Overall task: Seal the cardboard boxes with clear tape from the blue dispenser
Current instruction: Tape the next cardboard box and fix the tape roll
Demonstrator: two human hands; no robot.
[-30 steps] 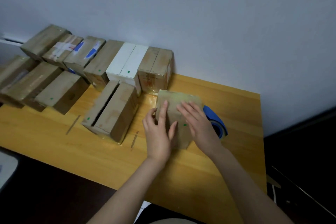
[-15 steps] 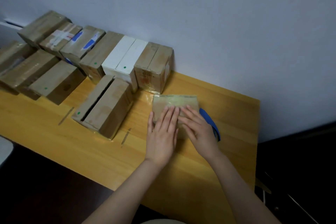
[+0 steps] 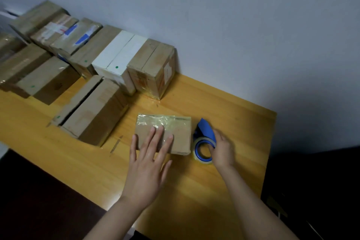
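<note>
Cardboard, brown: one small cardboard box lying flat on the wooden table, near its front right part, with a wrinkled sheet of clear tape glossy across the far half of its top face. Left hand: fingers straight and spread, palm down, fingertips pressing on the near half of that box top; it grasps nothing. Blue tape dispenser: just beside the box's right end, resting on the table, its blue guard pointing away from the person and its roll of clear tape at the near end. Right hand: fingers curled onto the right side of the dispenser and roll, taking hold of it; how the thumb lies cannot be made out. Further stock, left of the small box: one larger brown carton with a dark gap open along the seam between its top flaps. Behind it, a row of cartons stands against the pale wall, including a white box bearing a small green dot and, at the row's right end, a brown carton with a white label on its side and glossy tape at its lower corner. More brown cartons sit at the far left, some carrying blue and white labels.
</note>
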